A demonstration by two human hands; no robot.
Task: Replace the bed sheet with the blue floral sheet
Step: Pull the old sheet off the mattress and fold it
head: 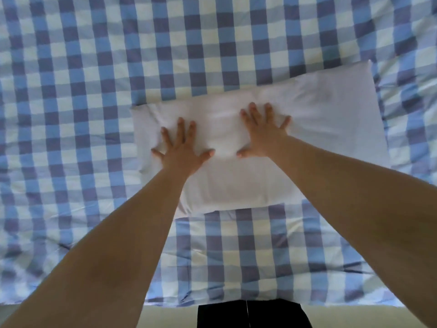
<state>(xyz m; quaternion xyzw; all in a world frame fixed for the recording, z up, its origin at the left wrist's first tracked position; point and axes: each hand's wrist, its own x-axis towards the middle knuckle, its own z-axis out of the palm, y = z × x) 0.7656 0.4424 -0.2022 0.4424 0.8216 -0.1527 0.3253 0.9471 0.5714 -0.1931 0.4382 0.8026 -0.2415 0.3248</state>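
Both hands flat on one white pillow (272, 147), fingers spread, pressing, gripping nothing: left hand (182, 147), right hand (264, 131). Pillow lies on a blue-and-white check sheet (82, 91) covering the bed. No blue floral sheet in view; prob. the check one is the old sheet, so swap looks barely begun w/ pillow to clear first, then strip and refit. Count: 1 pillow, 1 sheet, 2 hands.
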